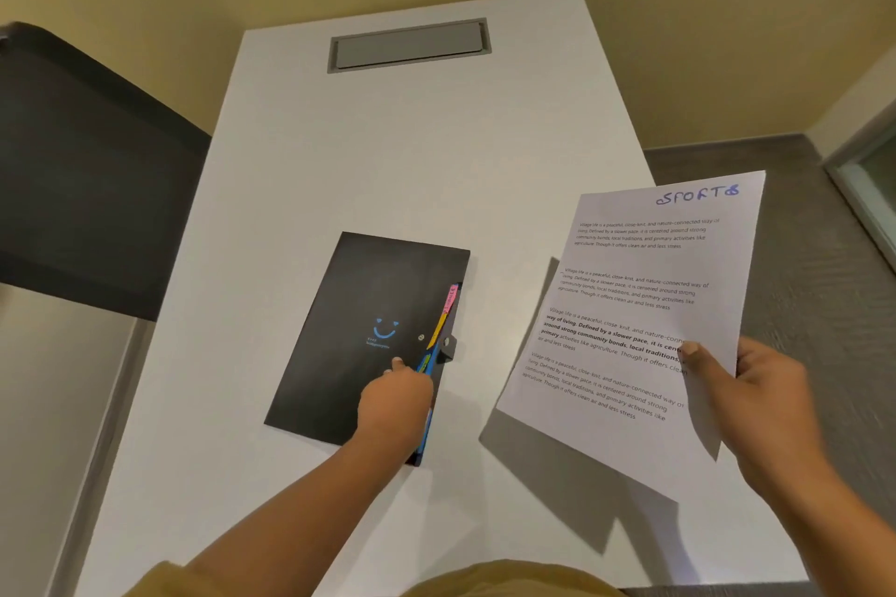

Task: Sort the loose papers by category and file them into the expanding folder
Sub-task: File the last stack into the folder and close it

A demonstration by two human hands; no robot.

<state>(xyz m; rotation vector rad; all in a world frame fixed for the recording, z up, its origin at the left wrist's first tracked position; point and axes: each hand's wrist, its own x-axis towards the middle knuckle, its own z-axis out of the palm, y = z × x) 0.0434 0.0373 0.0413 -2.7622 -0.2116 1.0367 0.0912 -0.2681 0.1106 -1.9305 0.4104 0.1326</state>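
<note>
Head view, the only view.

- Black expanding folder with a small blue smiley on its cover lies flat on the white table, near-centre. Cover down; the snap flap at its right edge looks unfastened, though I cannot tell for sure.
- Coloured index tabs (pink, yellow, blue) stick out along the folder's right edge, the side facing the paper. Judgement: this keeps the labels readable and the pockets reachable from the paper side.
- Left hand: fingers bent, tips on the cover right at the tabbed edge. The thumb is hidden, so I cannot tell whether the hand pinches the cover or only presses on it. Likely purpose: steady the folder, or work a pocket open.
- Right hand: pinches the white printed sheet at its right margin, thumb on the front, fingers behind. The sheet is held off the table, right of the folder and apart from it, tilted toward the camera, presumably so the blue handwritten heading "SPORTS" can be read. One sheet or several: not resolvable.
- Filing of this sheet not yet done; the next step would need the matching tab found.
- Also present: grey recessed cable hatch at the far end, dark chair to the left.
</note>
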